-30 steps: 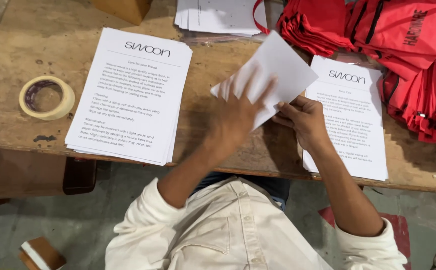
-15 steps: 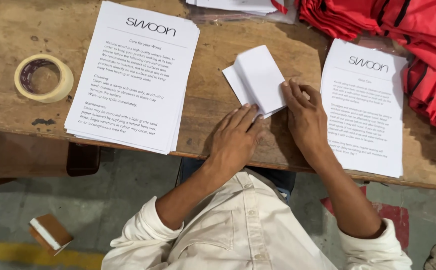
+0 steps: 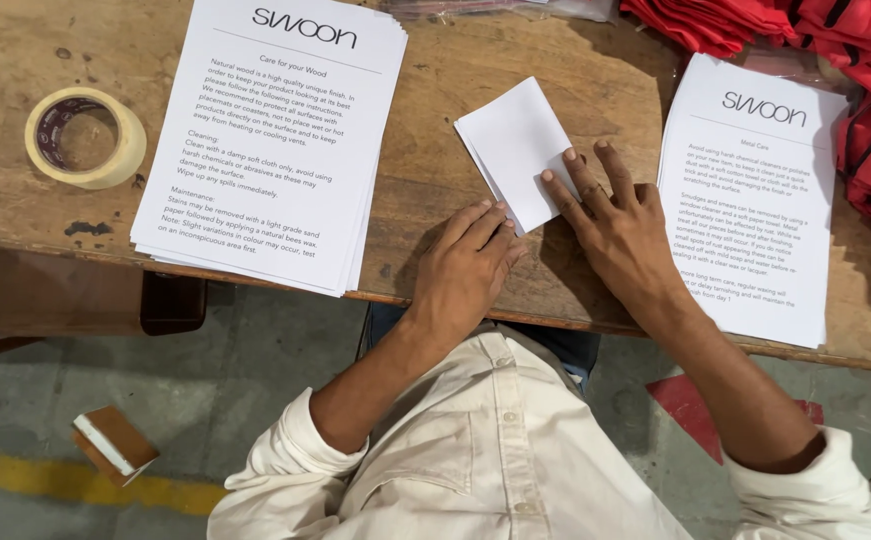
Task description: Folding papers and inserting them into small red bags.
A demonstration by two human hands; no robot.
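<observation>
We press the folded white paper (image 3: 515, 150) flat near the desk's (image 3: 435, 110) front edge: right hand (image 3: 620, 225) fingers spread on it, left hand (image 3: 465, 265) flat, fingertips touching its corner, neither grip closed.

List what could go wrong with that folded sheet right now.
Only the right hand fingertips press the folded white sheet; the left hand rests beside it at its lower edge, so the fold might spring open or crease crookedly. The printed stack overhangs the wooden table edge; a nudge could spill it.
</observation>
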